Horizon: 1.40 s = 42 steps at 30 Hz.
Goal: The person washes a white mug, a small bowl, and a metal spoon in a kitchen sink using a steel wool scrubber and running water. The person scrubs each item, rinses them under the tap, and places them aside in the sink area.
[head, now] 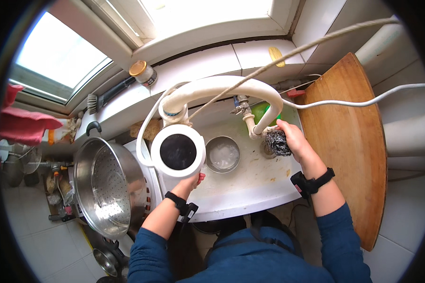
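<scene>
My left hand (195, 181) is under and behind a round white vessel (156, 154) with a dark round inside, held up over the left part of the white sink (248, 184). The vessel hides most of its fingers. My right hand (293, 137) pinches a steel wool scourer (278, 142) beside the lower end of the tap (248, 118), above the right of the basin. Between both hands a small metal bowl (223, 154) sits in the sink, with something whitish and shiny inside.
A thick white bent pipe (226, 83) and a rope (304, 49) cross above the sink. On the right leans a wooden board (343, 148). To the left stands a large perforated steel pot (106, 177). A jar (143, 73) and a brush (92, 104) line the sill.
</scene>
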Each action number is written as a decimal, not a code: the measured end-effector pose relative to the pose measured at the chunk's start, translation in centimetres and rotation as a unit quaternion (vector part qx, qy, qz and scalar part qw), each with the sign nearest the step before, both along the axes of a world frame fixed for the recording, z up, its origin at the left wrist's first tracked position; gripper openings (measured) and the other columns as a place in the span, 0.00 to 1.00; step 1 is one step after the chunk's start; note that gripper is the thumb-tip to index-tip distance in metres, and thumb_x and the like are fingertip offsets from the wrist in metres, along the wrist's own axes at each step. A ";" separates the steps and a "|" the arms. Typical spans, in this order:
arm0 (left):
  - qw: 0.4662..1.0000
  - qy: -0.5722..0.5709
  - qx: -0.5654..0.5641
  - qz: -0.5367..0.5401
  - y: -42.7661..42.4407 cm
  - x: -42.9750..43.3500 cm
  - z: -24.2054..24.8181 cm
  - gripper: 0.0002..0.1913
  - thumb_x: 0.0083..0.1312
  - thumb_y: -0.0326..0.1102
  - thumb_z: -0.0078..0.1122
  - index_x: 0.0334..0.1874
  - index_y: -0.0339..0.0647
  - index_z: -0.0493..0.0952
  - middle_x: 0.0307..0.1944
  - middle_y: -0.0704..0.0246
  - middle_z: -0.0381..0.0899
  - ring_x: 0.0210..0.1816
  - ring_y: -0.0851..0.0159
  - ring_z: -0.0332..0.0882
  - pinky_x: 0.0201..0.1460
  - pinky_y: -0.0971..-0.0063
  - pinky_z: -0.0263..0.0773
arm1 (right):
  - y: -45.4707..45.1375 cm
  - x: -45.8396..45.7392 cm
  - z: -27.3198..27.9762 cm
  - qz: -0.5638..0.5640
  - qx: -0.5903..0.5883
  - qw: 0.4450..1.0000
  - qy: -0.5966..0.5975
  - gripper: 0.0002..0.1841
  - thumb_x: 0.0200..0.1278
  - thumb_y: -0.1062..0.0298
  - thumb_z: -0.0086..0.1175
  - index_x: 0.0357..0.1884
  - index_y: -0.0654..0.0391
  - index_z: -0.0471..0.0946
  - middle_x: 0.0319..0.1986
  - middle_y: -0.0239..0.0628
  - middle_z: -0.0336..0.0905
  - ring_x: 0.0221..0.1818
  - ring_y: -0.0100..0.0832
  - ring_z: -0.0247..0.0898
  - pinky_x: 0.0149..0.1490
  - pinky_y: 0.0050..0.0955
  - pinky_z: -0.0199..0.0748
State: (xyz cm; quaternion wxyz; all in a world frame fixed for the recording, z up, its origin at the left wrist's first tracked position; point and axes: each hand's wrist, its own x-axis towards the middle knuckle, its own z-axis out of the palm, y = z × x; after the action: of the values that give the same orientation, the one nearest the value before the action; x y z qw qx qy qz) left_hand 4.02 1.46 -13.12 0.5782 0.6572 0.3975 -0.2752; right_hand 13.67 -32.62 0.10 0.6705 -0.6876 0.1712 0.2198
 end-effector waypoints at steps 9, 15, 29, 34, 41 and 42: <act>0.987 -0.073 -0.138 -0.030 1.4 -1.7 15.7 0.13 0.72 0.32 0.46 0.55 0.41 0.72 0.24 0.78 0.69 0.16 0.81 0.57 0.18 0.87 0.52 | 1.7 -2.2 -1.9 -0.065 0.048 0.992 -0.101 0.22 0.66 0.60 0.39 0.47 0.69 0.78 0.39 0.40 0.81 0.41 0.28 0.74 0.49 0.26 0.69; 0.988 -0.093 -0.114 -0.045 1.2 -2.4 19.4 0.15 0.70 0.30 0.47 0.57 0.39 0.73 0.26 0.78 0.69 0.16 0.81 0.56 0.18 0.87 0.50 | 2.1 -2.5 -4.2 -0.095 0.007 0.978 -0.186 0.22 0.68 0.62 0.38 0.46 0.70 0.78 0.41 0.43 0.82 0.44 0.31 0.75 0.53 0.28 0.68; 0.990 -0.111 -0.041 -0.074 0.4 -2.4 20.3 0.14 0.67 0.27 0.45 0.53 0.37 0.74 0.19 0.79 0.64 0.14 0.80 0.55 0.15 0.83 0.51 | 13.2 -6.7 -3.2 -0.198 0.059 0.975 -0.086 0.10 0.67 0.65 0.46 0.32 0.62 0.70 0.34 0.33 0.69 0.41 0.29 0.65 0.50 0.31 0.66; 0.983 -0.131 0.037 -0.121 -0.5 -2.8 19.3 0.13 0.68 0.29 0.45 0.50 0.38 0.77 0.20 0.79 0.63 0.14 0.80 0.56 0.15 0.84 0.51 | 18.8 -8.2 -1.0 0.141 -0.145 0.787 -0.583 0.08 0.54 0.74 0.56 0.37 0.57 0.73 0.42 0.39 0.71 0.50 0.43 0.64 0.56 0.38 0.64; 0.976 -0.187 0.080 -0.083 -0.3 -3.8 19.2 0.11 0.68 0.29 0.45 0.44 0.37 0.79 0.18 0.82 0.63 0.14 0.83 0.55 0.14 0.86 0.49 | 20.3 -7.3 0.3 0.130 -0.110 0.827 -0.536 0.07 0.51 0.76 0.57 0.34 0.60 0.76 0.40 0.44 0.73 0.48 0.48 0.67 0.51 0.41 0.69; 0.974 -0.196 0.077 -0.085 -0.2 -3.9 19.4 0.11 0.68 0.29 0.45 0.44 0.36 0.78 0.18 0.82 0.63 0.14 0.83 0.55 0.14 0.86 0.49 | 20.4 -7.4 0.2 0.130 -0.077 0.812 -0.564 0.07 0.51 0.76 0.57 0.34 0.60 0.76 0.40 0.44 0.73 0.47 0.48 0.68 0.50 0.41 0.70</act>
State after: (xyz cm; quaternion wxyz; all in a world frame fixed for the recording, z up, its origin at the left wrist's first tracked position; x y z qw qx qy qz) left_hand 0.11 1.29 6.23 0.5666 0.7727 0.2388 -0.1577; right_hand 6.27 -12.17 0.29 0.5596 -0.7562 -0.3111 -0.1354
